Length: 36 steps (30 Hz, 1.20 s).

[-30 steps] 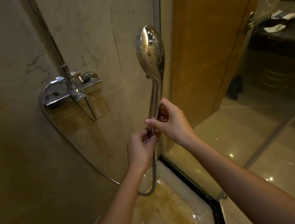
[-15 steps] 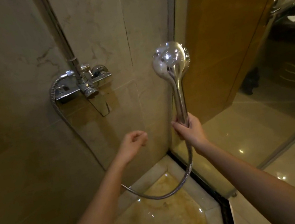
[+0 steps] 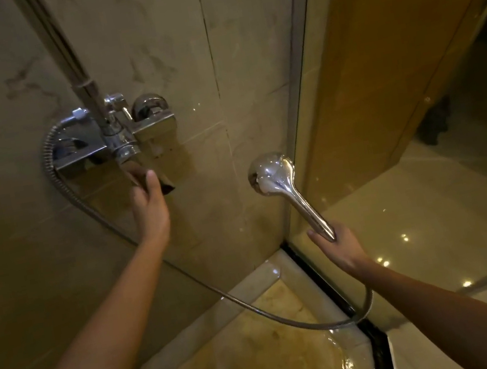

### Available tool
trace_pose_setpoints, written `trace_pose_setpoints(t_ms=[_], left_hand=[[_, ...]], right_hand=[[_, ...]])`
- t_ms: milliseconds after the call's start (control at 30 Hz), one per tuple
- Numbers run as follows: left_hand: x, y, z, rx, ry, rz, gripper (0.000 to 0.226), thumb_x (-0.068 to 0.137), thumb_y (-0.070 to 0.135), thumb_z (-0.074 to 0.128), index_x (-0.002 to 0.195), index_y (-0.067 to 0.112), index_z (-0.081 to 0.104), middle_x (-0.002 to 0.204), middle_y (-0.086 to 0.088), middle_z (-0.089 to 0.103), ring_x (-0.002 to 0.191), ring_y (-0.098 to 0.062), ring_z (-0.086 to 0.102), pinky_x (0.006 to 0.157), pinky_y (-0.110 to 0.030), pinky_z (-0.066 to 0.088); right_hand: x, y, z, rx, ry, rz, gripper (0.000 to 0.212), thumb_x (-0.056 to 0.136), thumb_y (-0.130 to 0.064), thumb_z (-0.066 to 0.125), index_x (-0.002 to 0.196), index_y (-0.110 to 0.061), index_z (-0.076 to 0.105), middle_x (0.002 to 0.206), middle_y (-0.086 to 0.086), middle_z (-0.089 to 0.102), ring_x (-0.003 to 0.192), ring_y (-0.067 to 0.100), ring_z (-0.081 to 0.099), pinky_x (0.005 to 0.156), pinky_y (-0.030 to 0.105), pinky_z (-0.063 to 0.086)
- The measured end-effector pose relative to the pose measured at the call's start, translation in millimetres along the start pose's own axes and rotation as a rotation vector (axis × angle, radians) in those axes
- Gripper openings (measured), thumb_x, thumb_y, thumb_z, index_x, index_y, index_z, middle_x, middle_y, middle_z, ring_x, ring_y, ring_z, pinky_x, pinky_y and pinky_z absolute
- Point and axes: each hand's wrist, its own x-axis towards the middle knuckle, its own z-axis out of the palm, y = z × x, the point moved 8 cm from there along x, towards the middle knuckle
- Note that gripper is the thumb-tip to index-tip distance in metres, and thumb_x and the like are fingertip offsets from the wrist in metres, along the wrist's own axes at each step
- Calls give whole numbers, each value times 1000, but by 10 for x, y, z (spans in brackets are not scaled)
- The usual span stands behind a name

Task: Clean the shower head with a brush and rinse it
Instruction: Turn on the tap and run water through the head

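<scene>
head: left hand (image 3: 148, 202) has risen to the tap (image 3: 147, 129), touching its lever, grip unclear | shower head (image 3: 270, 173) now lower, right hand (image 3: 338, 240) gripping its handle | rinse likely next; no brush seen

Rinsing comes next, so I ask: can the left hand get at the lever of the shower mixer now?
Probably yes. The left hand is at the mixer lever, thumb over it, nothing between; the right hand holds the shower head well aside.
</scene>
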Motion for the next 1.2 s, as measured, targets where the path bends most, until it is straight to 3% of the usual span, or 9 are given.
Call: trace_pose_setpoints(t_ms=[67, 133, 233, 367, 533, 700, 933, 1033, 1200], left_hand=[[55, -89, 52, -149, 12, 2, 26, 97, 40, 38, 92, 18, 51, 87, 5, 62, 100, -26, 61, 86, -20, 49], [46, -122, 69, -208, 32, -2, 22, 98, 36, 40, 86, 22, 51, 79, 3, 67, 84, -20, 68, 86, -32, 53], [27, -72, 53, -218, 75, 38, 23, 98, 33, 41, 84, 19, 53, 72, 2, 68, 61, -3, 68, 67, -18, 57], [-2, -68, 34, -240, 122, 65, 24, 97, 36, 41, 85, 19, 54, 72, -4, 67, 56, -4, 67, 54, -15, 54], [-46, -16, 22, -234, 160, 76, 32, 97, 39, 41, 76, 17, 51, 54, 4, 68, 52, -6, 67, 47, -15, 50], [-28, -39, 37, -225, 140, 105, 34, 98, 37, 39, 73, 16, 50, 52, 7, 68, 51, -6, 67, 47, -16, 50], [-18, -40, 26, -242, 152, 136, 33, 98, 36, 39, 74, 16, 50, 53, 2, 67, 53, -10, 68, 49, -21, 53], [-36, -26, 24, -220, 148, 156, 32, 98, 37, 38, 76, 17, 51, 56, 2, 68, 55, -10, 68, 50, -19, 52], [-53, -14, 23, -221, 161, 153, 30, 98, 36, 38, 76, 20, 50, 61, 0, 67, 55, -11, 68, 53, -22, 54]], right_hand=[[111, 148, -5, -60, 14, 34, 28, 84, -51, 60, 79, -23, 62, 67, 1, 63, 63, 19, 61, 61, 36, 50], [184, 256, 33, -116, -1, 52, 27, 84, -54, 58, 82, -27, 62, 70, 0, 65, 67, 19, 62, 62, 35, 50], [265, 366, 154, -121, -23, 61, 29, 84, -54, 57, 88, -27, 65, 70, -3, 64, 68, 19, 62, 64, 34, 51], [357, 418, 346, -134, -74, 77, 26, 86, -51, 58, 85, -26, 66, 69, -1, 67, 67, 17, 63, 66, 34, 53], [428, 485, 530, -142, -129, 89, 45, 72, -65, 53, 86, -24, 68, 69, 1, 69, 64, 19, 65, 64, 37, 55], [564, 577, 625, -178, -160, 87, 61, 62, -75, 46, 87, -24, 67, 68, 2, 68, 60, 21, 64, 57, 36, 54], [722, 718, 572, -234, -185, 86, 28, 84, -53, 62, 81, -25, 66, 66, 0, 64, 58, 19, 59, 55, 31, 47], [745, 784, 491, -268, -180, 92, 25, 85, -52, 61, 78, -28, 63, 64, 0, 64, 58, 19, 61, 58, 34, 51], [753, 790, 355, -322, -173, 77, 26, 88, -48, 60, 82, -23, 63, 62, 0, 61, 54, 17, 56, 50, 24, 39]])
